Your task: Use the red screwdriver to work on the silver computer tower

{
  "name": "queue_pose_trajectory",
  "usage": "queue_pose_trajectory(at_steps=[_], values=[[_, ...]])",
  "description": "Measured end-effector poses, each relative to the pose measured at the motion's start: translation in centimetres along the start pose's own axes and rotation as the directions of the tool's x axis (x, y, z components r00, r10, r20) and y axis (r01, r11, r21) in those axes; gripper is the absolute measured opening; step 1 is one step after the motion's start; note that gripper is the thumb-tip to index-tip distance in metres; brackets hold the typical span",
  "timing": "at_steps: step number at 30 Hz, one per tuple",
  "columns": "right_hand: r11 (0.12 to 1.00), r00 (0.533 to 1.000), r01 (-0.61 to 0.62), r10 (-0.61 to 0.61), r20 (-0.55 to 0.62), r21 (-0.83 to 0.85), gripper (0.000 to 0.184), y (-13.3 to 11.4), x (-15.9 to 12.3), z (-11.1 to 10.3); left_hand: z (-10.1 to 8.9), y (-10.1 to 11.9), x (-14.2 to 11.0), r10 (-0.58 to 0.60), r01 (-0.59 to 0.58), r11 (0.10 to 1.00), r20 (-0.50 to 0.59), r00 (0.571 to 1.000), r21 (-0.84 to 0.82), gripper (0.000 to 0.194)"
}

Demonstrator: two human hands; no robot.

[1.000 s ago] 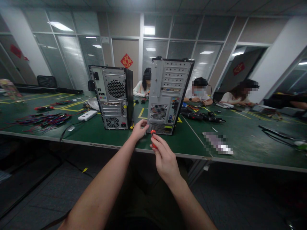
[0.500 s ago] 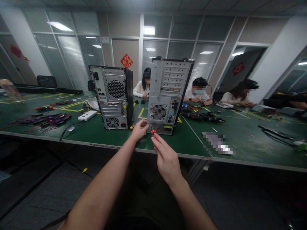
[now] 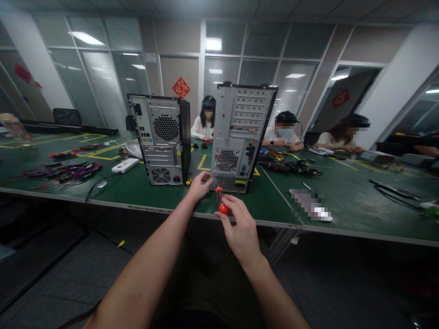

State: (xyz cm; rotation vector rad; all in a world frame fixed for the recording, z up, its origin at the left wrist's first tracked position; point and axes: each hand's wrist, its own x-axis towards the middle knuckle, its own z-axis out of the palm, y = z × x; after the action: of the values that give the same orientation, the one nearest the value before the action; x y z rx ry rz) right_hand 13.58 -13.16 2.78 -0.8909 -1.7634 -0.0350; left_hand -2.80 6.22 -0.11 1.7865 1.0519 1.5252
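A tall grey computer tower stands upright with its back panel facing me. At its lower left corner is my left hand, thumb and fingers drawn together close to the screwdriver's tip; what they pinch, if anything, is hidden. My right hand has its fingers on the handle of a red and black screwdriver, with the thumb lower down by the handle's end. The thin shaft points up toward the tower's bottom left edge, and I cannot tell exactly where the tip rests.
A second, smaller computer tower stands to the left. Farther left lie a white power strip and a heap of thin wires. Black cables and a blurred-out phone-like object lie right on the green table. Several people sit opposite.
My right hand has loosened around the screwdriver and slid back, so more of the handle shows. My left hand and both towers stay where they were.
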Motion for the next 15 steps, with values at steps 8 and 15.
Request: queue_pose_trajectory(at_steps=[8, 15], values=[[1.0, 1.0, -0.004, 0.004, -0.002, -0.004, 0.029, -0.04, -0.04, 0.01, 0.18, -0.26, 0.14, 0.014, -0.014, 0.999, 0.007, 1.0, -0.045, 0.008], [1.0, 1.0, -0.007, 0.007, -0.001, -0.001, 0.027, -0.05, -0.06, 0.0, 0.13, -0.29, 0.16, 0.008, -0.005, 0.996, 0.04, 0.999, -0.089, 0.009]])
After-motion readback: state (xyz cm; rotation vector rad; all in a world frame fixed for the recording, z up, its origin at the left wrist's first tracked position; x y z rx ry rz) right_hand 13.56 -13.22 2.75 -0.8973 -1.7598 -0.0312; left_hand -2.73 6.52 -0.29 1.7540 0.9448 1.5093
